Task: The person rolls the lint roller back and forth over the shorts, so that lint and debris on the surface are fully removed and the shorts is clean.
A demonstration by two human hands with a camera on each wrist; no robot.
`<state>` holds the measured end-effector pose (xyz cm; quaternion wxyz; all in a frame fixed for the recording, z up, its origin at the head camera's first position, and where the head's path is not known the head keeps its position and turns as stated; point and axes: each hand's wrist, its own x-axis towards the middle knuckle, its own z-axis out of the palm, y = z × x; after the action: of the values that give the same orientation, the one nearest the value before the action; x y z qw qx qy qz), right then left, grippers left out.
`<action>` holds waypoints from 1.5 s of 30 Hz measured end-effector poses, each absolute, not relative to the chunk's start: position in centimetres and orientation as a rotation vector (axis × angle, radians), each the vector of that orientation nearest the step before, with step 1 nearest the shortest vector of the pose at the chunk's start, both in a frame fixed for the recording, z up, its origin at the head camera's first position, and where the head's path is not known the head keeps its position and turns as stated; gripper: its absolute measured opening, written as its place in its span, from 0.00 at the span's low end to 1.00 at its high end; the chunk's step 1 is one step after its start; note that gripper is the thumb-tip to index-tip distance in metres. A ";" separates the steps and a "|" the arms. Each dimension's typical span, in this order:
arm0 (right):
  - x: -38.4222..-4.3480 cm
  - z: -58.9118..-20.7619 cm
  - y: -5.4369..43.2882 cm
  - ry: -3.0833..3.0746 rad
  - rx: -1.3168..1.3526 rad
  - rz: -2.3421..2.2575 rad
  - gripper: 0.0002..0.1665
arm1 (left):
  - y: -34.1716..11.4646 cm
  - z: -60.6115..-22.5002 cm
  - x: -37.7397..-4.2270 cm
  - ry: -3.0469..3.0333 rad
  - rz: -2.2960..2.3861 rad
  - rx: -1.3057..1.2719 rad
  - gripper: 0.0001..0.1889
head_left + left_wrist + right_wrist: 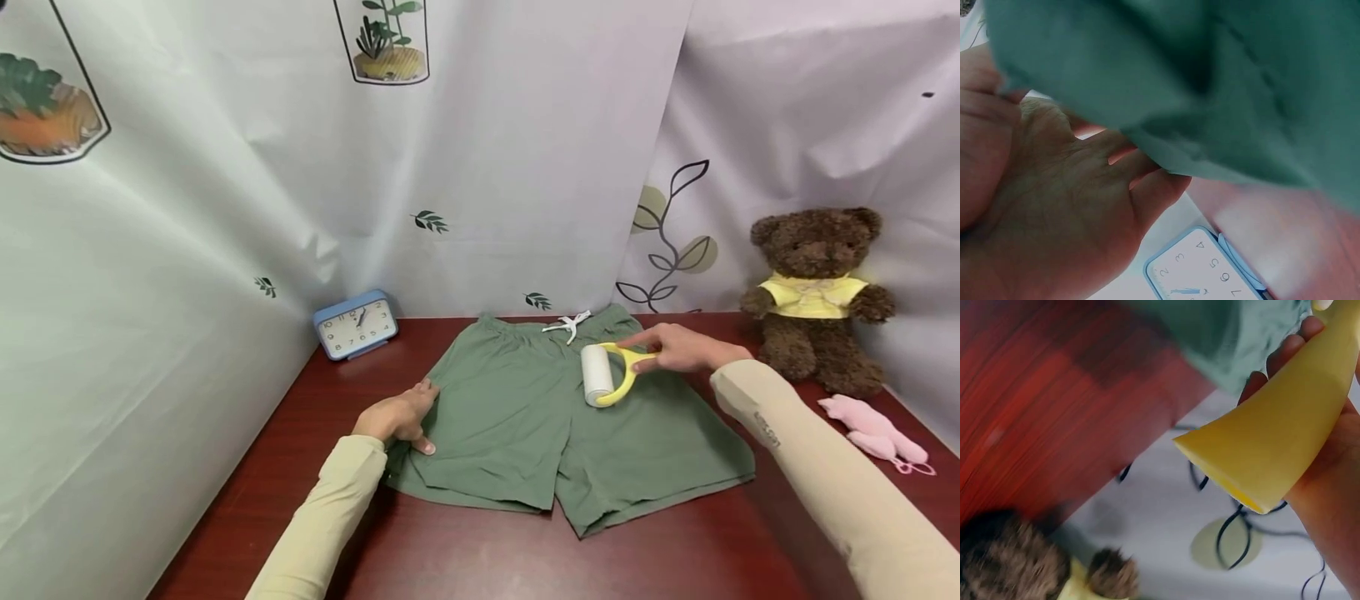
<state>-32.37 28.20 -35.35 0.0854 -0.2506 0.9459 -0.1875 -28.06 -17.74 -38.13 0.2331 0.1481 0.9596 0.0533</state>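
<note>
Green shorts (pixel 502 400) with a white drawstring (pixel 570 325) lie spread on the table, waistband toward the wall. My right hand (pixel 678 347) grips the yellow handle of a lint roller (pixel 597 375). Its white roll rests over the upper part of the shorts, right of centre. In the right wrist view the yellow handle (pixel 1272 431) lies along the palm, fingers curled behind it. At the left side of the shorts, my left hand (pixel 399 417) rests on the cloth with fingers extended and thumb spread. The left wrist view has green fabric (pixel 1147 75) covering the fingertips.
A blue alarm clock (pixel 356 325) stands at the back left of the dark red table (pixel 480 554). On the right sit a brown teddy bear (pixel 813 292) in a yellow top and a pink plush toy (pixel 877 429). A printed white sheet (pixel 495 167) hangs behind.
</note>
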 end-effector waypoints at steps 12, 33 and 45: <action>-30.6 -33.8 33.7 2.827 -0.655 -0.496 0.35 | -18.0 -38.2 -28.1 2.643 0.160 0.431 0.57; -29.1 -32.5 38.6 2.766 -0.493 -0.437 0.38 | -18.6 -38.3 -27.6 2.660 0.172 0.399 0.53; -28.3 -31.3 37.3 2.859 -0.538 -0.389 0.36 | -20.1 -38.1 -25.1 2.683 0.248 0.441 0.49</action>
<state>-28.27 37.26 -31.34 0.1031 -0.1822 0.9689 -0.1319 -25.10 -20.12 -38.10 0.2044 0.1581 0.9619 0.0891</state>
